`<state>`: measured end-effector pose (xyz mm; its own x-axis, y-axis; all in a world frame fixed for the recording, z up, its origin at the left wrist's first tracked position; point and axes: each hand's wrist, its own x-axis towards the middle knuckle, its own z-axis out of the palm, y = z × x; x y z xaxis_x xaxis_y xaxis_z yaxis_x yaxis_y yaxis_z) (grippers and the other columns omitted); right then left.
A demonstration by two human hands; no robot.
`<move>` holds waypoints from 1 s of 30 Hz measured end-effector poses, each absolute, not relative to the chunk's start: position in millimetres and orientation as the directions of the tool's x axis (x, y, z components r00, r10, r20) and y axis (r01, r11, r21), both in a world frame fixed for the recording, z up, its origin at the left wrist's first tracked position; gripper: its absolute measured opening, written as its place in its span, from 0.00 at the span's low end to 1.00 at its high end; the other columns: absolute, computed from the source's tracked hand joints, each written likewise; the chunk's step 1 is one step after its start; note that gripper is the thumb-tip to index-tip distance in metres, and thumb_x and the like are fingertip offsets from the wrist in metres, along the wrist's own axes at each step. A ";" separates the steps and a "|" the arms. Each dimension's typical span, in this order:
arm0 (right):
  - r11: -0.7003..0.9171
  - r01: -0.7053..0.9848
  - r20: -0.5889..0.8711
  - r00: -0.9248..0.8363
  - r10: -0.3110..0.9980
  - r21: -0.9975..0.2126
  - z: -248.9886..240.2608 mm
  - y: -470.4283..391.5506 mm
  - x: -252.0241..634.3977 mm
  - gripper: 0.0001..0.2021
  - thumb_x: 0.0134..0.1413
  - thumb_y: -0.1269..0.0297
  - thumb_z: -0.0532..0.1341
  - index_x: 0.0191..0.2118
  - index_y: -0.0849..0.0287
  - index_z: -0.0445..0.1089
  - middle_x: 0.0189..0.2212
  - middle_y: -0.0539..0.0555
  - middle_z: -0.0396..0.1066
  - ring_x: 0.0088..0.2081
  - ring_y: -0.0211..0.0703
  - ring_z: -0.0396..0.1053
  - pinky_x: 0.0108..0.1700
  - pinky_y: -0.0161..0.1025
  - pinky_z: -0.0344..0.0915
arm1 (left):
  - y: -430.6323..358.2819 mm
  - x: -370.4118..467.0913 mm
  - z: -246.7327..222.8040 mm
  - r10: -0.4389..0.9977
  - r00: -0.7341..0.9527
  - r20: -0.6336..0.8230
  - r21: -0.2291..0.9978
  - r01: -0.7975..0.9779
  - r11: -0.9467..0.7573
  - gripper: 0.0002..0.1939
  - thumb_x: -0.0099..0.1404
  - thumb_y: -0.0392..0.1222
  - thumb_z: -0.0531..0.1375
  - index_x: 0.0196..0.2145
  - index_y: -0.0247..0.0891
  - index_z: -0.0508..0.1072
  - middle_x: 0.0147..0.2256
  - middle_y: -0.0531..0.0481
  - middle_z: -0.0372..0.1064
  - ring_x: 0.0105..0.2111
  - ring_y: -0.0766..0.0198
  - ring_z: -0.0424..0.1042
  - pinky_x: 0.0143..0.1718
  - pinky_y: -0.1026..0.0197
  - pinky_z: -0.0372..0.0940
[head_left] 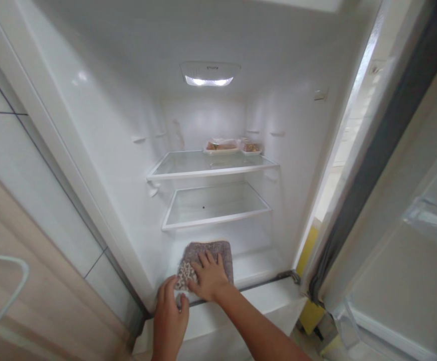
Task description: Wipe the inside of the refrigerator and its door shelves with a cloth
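Note:
A grey-brown cloth (213, 247) with a pale patterned patch at its left lies on the floor of an open refrigerator (271, 255). My right hand (211, 275) rests flat on the cloth, fingers spread. At the cloth's lower left corner is my left hand (170, 313), its thumb and fingers apart, close to the patterned part; whether it touches the cloth I cannot tell.
Above the cloth are a lower glass shelf (218, 203) and an upper glass shelf (184, 163). Wrapped food trays (222, 145) sit on the upper one. A lit lamp (209, 80) is overhead. The open door (399, 260) stands at the right, a tiled wall (45, 185) at the left.

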<state>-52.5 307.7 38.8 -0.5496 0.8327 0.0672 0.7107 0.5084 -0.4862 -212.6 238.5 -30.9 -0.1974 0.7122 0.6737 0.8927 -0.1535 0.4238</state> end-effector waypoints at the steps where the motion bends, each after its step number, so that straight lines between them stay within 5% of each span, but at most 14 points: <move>1: 0.550 0.691 0.059 -0.597 0.800 -0.469 37.5 307.2 -57.5 0.33 0.64 0.41 0.50 0.68 0.54 0.58 0.72 0.63 0.49 0.72 0.66 0.42 0.67 0.75 0.35 | 241.8 -211.4 -31.4 0.720 -0.153 0.677 0.398 0.899 -0.183 0.20 0.68 0.40 0.51 0.55 0.35 0.65 0.52 0.37 0.70 0.54 0.50 0.71 0.54 0.45 0.71; 7: 0.646 0.618 0.052 -0.703 0.709 -0.447 33.7 330.6 -41.7 0.31 0.64 0.43 0.49 0.69 0.49 0.57 0.72 0.58 0.50 0.72 0.58 0.45 0.70 0.67 0.37 | 258.7 -214.8 -41.3 0.720 0.041 0.693 0.198 0.949 -0.245 0.27 0.67 0.39 0.53 0.64 0.34 0.59 0.59 0.34 0.66 0.59 0.48 0.68 0.56 0.45 0.69; 14: 0.299 0.884 -0.021 -0.328 0.944 -0.358 24.6 357.8 54.3 0.35 0.63 0.41 0.48 0.69 0.55 0.57 0.72 0.60 0.48 0.73 0.61 0.43 0.70 0.65 0.35 | 251.5 -226.7 -49.5 0.687 0.270 0.675 -0.107 0.957 -0.271 0.26 0.68 0.48 0.57 0.60 0.37 0.67 0.60 0.35 0.68 0.59 0.46 0.68 0.56 0.45 0.68; 20: 0.160 0.931 -0.042 -0.183 0.982 -0.327 18.9 357.4 86.9 0.36 0.63 0.43 0.47 0.70 0.60 0.56 0.73 0.63 0.45 0.73 0.62 0.43 0.70 0.63 0.38 | 250.1 -229.4 -54.5 0.693 0.262 0.672 -0.081 0.956 -0.283 0.26 0.69 0.48 0.56 0.62 0.38 0.66 0.61 0.38 0.67 0.60 0.49 0.67 0.58 0.46 0.66; 30: 0.394 0.853 -0.059 -0.438 0.897 -0.342 22.4 320.4 38.0 0.36 0.63 0.43 0.48 0.71 0.55 0.52 0.74 0.58 0.44 0.73 0.63 0.39 0.70 0.66 0.34 | 243.9 -216.0 -58.6 0.664 0.207 0.718 -0.067 0.971 -0.231 0.28 0.69 0.49 0.56 0.62 0.34 0.65 0.62 0.34 0.66 0.61 0.47 0.66 0.60 0.44 0.63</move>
<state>38.0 320.4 22.4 -0.4380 0.8970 -0.0594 0.8530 0.3938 -0.3424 -216.0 243.9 -58.6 0.2075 0.6640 0.7184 0.9706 -0.2313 -0.0666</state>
